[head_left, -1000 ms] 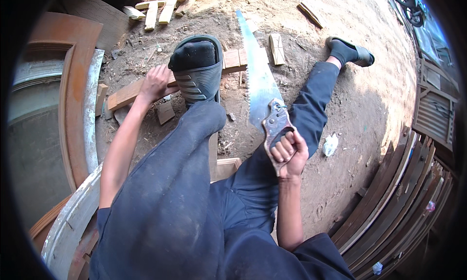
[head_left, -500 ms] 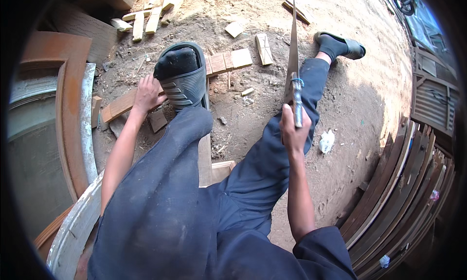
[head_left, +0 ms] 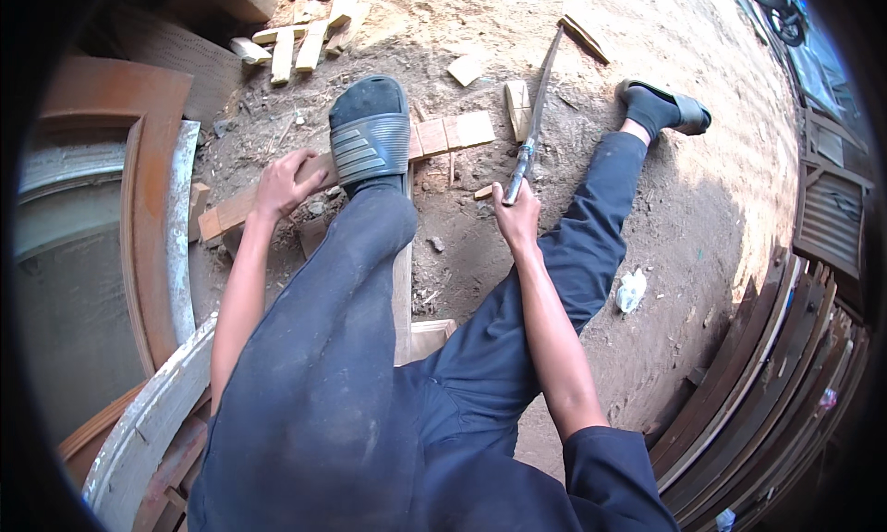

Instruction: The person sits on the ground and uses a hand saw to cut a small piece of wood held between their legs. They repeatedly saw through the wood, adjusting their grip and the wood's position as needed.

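Note:
A wooden beam (head_left: 467,131) with pencil-like lines across it lies slantwise ahead of me. My left foot, in a grey sandal (head_left: 370,150), presses on top of it. Left of the sandal, my left hand (head_left: 280,186) grips the beam, thumb and fingers around its edge. My right hand (head_left: 518,214) is closed around the handle of a handsaw (head_left: 543,86). The long blade points up and away, its tip by a thin wood piece (head_left: 584,38). The saw is right of the beam's end and apart from it.
Wood offcuts (head_left: 312,44) lie at the far left, and a short block (head_left: 518,110) is near the saw. A brown frame (head_left: 157,218) leans at left. Stacked planks (head_left: 739,375) stand at right. A white plastic bag (head_left: 631,291) is beside my right leg.
My right hand has swung the saw leftward, toward the beam's end, and tipped it over to the right. My left hand keeps its hold on the beam. The whole view has shifted slightly.

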{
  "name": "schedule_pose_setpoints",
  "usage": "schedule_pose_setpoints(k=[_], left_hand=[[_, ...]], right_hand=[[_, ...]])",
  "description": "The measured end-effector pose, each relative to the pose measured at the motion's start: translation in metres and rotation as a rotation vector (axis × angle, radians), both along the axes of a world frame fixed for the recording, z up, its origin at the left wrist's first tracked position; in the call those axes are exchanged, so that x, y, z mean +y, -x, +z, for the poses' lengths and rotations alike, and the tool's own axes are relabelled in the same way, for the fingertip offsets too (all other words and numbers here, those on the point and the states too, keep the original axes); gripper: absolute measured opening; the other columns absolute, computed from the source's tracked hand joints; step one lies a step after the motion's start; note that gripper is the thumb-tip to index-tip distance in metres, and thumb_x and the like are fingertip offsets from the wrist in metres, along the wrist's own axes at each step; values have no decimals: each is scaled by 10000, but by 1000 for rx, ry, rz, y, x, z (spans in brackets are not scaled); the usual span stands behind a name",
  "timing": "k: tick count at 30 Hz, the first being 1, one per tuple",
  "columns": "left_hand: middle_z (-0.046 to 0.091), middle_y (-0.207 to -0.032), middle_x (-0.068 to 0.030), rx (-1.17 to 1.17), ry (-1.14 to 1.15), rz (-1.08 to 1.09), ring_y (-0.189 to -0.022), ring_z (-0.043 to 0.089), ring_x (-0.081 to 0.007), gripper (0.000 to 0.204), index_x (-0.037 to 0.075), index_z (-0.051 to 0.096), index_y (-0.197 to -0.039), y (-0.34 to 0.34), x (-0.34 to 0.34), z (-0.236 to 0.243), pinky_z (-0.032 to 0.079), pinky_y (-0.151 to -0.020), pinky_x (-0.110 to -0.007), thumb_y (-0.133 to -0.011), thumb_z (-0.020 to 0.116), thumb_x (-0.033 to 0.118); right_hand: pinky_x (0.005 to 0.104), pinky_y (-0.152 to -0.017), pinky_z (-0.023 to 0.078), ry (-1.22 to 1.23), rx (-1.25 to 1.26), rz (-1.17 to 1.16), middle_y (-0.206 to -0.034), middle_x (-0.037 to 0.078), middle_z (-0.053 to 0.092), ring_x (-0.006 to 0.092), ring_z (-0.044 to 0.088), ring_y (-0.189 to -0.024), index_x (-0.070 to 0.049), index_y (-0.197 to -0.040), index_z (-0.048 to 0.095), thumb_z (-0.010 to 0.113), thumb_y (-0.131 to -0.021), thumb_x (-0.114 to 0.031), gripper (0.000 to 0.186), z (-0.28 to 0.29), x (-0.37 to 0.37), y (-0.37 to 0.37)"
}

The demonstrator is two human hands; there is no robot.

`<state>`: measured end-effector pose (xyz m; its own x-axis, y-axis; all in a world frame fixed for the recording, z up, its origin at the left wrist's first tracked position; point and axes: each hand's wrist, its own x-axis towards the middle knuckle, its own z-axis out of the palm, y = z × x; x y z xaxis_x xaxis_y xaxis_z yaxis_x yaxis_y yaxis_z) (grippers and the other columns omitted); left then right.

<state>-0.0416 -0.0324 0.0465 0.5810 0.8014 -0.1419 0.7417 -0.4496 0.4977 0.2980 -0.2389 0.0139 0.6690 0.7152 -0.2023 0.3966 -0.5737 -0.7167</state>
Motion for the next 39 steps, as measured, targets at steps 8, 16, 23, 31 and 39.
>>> schedule_pose_setpoints(k=[8, 16, 23, 31, 39], left_hand=[[651, -781, -280, 345, 242, 257, -837, 652, -403, 827, -41, 641, -630, -13, 21, 2, 489, -790, -479, -885, 338, 686], [665, -744, -225, 342, 255, 285, -770, 665, -342, 764, 28, 620, -567, -14, 21, -2, 495, -777, -483, -882, 363, 675], [559, -511, -117, 313, 295, 288, -527, 572, -237, 742, 88, 479, -440, -4, 23, -20, 499, -685, -459, -899, 370, 661], [627, -619, -187, 332, 242, 265, -602, 627, -290, 706, 49, 520, -501, -17, 26, -6, 503, -707, -477, -899, 415, 623], [657, -709, -233, 355, 274, 259, -713, 667, -335, 681, 26, 613, -584, -4, 24, -16, 510, -764, -479, -905, 418, 594]], right_hand=[[312, -510, 379, -226, 89, -146, -618, 8, 482, 111, 458, -538, -21, -810, 535, 574, -910, -185, 195, 16, 6, 8], [211, -376, 254, -607, 553, -148, -528, -45, 346, 39, 295, -408, -87, -727, 423, 534, -953, -194, 273, 76, 0, 51], [218, -391, 287, -703, 677, -76, -545, -29, 417, 40, 371, -434, -52, -695, 431, 506, -958, -167, 297, 130, 20, 75], [243, -414, 320, -390, 540, -62, -556, 0, 484, 62, 434, -464, -45, -689, 513, 543, -914, -144, 248, 88, 18, 53], [230, -403, 318, -640, 472, -14, -519, -15, 459, 54, 416, -434, -30, -691, 500, 548, -925, -142, 264, 171, 26, 67]])
